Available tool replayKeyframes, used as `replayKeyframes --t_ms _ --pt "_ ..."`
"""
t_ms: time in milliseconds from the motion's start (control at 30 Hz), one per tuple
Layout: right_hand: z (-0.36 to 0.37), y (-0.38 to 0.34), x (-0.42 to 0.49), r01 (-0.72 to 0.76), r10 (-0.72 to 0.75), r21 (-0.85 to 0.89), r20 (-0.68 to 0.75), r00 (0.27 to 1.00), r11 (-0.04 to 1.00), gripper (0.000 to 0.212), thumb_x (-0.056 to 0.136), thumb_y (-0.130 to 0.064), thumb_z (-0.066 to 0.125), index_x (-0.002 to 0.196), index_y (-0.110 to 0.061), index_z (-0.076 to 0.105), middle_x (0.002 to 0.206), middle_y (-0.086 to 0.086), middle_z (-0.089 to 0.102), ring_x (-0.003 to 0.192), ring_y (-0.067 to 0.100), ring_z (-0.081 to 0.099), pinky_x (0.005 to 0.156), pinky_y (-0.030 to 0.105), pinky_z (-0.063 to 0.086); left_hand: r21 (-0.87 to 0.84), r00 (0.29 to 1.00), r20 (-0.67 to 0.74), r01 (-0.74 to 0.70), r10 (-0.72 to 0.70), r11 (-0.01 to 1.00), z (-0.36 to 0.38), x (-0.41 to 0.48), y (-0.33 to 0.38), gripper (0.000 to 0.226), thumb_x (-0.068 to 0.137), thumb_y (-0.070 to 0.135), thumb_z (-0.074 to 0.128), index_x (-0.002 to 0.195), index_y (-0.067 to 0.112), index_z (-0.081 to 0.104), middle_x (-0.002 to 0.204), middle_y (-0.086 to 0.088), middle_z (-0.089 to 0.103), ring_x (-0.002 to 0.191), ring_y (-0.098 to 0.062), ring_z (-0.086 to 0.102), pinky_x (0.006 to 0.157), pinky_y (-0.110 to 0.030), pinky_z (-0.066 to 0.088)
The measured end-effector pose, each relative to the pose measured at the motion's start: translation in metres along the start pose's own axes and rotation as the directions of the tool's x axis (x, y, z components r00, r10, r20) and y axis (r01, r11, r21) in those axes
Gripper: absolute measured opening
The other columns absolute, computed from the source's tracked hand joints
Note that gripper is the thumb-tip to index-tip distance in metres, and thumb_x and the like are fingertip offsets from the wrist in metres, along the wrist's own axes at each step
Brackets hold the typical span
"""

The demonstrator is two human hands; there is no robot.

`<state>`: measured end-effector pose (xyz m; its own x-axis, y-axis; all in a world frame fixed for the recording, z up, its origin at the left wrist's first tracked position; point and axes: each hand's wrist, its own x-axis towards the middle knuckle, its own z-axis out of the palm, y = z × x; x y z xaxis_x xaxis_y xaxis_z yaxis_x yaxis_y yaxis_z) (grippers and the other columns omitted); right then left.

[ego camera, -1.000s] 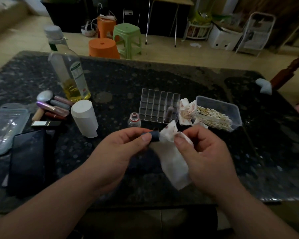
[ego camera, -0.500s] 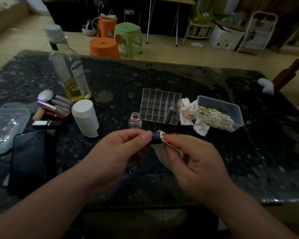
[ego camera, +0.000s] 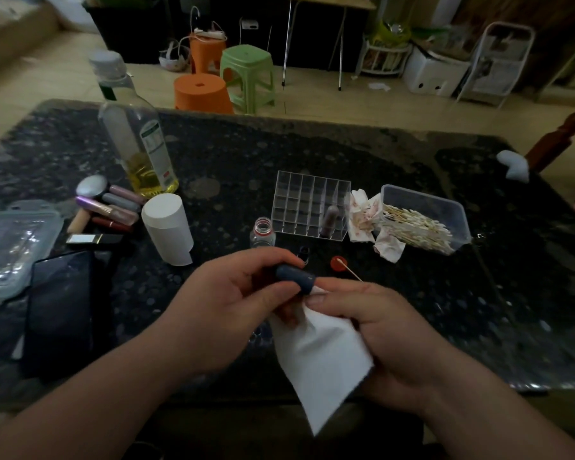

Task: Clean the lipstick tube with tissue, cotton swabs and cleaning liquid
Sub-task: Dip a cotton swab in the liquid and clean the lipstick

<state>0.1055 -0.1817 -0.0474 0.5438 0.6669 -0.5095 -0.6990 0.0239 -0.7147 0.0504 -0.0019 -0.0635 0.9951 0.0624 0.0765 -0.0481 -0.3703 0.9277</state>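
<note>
Lipstick tube, short, dark blue and cylindrical, sits above the near edge of the black speckled stone table, pinched between thumb and fingertips of the left hand, while the right hand pinches a white tissue sheet against its end. Wiping looks underway and unfinished: crumpled red-stained tissues lie just beside the clear plastic tub of cotton swabs. A small uncapped clear bottle, red cap and a loose swab lie just beyond the hands, easily knocked.
</note>
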Motion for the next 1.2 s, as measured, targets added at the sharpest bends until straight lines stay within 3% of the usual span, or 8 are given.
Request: replayKeyframes --t_ms 100,200,433,633,767,900,1067,1200 --pt "0.000 -0.004 -0.005 -0.051 0.042 0.130 0.070 0.997 0.990 0.029 0.088 -0.010 0.056 0.108 -0.010 0.077 0.105 0.020 0.072 0.087 0.030 0.067 0.082 0.039 0.052 0.260 0.972 -0.017 -0.220 0.232 0.940 -0.002 0.000 0.003 0.031 0.086 0.031 0.062 0.110 0.051 0.061 0.116 0.031 0.062 0.102 0.009 0.063 0.083 -0.004 0.047" --pt "-0.005 -0.005 -0.006 0.108 -0.116 -0.194 -0.026 0.993 0.975 0.026 0.093 -0.007 0.057 0.104 -0.013 0.079 0.099 0.012 0.078 0.082 0.022 0.072 0.072 0.030 0.057 0.004 0.999 0.039 0.017 -0.018 1.000 -0.003 0.002 0.004 0.025 0.083 0.029 0.070 0.102 0.045 0.068 0.103 0.019 0.073 0.089 -0.003 0.071 0.075 -0.016 0.056" --pt "-0.022 0.009 0.003 0.559 -0.628 -0.805 0.333 0.703 0.199 0.027 0.096 0.001 0.058 0.109 -0.014 0.076 0.094 -0.015 0.075 0.088 -0.002 0.070 0.075 0.012 0.051 -0.505 0.850 0.341 0.525 -0.401 0.685 -0.001 0.007 0.015 0.042 0.082 0.038 0.065 0.097 -0.002 0.064 0.065 -0.014 0.061 0.052 -0.022 0.053 0.046 -0.030 0.046" --pt "-0.019 0.000 0.004 0.347 -0.372 -0.626 0.098 0.923 0.698 0.029 0.098 -0.001 0.054 0.104 -0.016 0.079 0.099 -0.002 0.079 0.096 0.013 0.073 0.086 0.027 0.057 -0.612 0.945 0.149 0.320 -0.292 0.724 0.007 0.006 0.012 0.007 0.068 0.015 0.074 0.074 0.019 0.074 0.078 -0.016 0.074 0.062 -0.025 0.070 0.058 -0.033 0.059" --pt "-0.021 0.000 0.008 -0.046 0.049 -0.183 0.012 0.999 0.982 0.027 0.091 -0.005 0.061 0.116 -0.005 0.072 0.106 0.020 0.069 0.077 0.029 0.062 0.062 0.035 0.040 -0.141 0.997 -0.065 0.019 -0.028 0.990 0.006 0.003 0.000 0.019 0.067 0.021 0.077 0.083 0.028 0.069 0.095 0.008 0.075 0.085 -0.012 0.074 0.074 -0.020 0.059" --pt "-0.026 0.001 0.007 -0.118 0.124 -0.060 0.114 0.986 0.991 0.038 0.090 -0.009 0.060 0.127 -0.002 0.063 0.111 0.032 0.054 0.075 0.034 0.045 0.067 0.038 0.009 0.182 0.968 -0.012 -0.245 0.252 0.952 0.004 0.001 -0.007 0.028 0.074 0.022 0.078 0.093 0.038 0.065 0.103 0.019 0.068 0.098 -0.010 0.069 0.083 -0.022 0.057" --pt "-0.024 0.002 0.004 0.165 -0.167 -0.391 0.029 0.986 0.906 0.030 0.097 0.001 0.051 0.103 -0.010 0.079 0.102 0.016 0.077 0.089 0.025 0.070 0.079 0.027 0.052 -0.302 0.900 0.286 0.410 -0.329 0.860 0.001 0.007 0.005 0.030 0.075 0.035 0.082 0.097 0.019 0.068 0.079 -0.007 0.073 0.061 -0.020 0.067 0.052 -0.027 0.053" --pt "-0.024 0.001 0.002 0.447 -0.407 -0.688 0.236 0.883 0.572 0.032 0.098 0.005 0.050 0.089 -0.009 0.077 0.081 -0.006 0.075 0.080 0.003 0.069 0.077 0.015 0.049 -0.544 0.856 0.392 0.511 -0.336 0.666 0.008 0.006 0.010 0.027 0.085 0.034 0.066 0.090 0.007 0.069 0.069 -0.016 0.064 0.050 -0.020 0.057 0.041 -0.026 0.045"
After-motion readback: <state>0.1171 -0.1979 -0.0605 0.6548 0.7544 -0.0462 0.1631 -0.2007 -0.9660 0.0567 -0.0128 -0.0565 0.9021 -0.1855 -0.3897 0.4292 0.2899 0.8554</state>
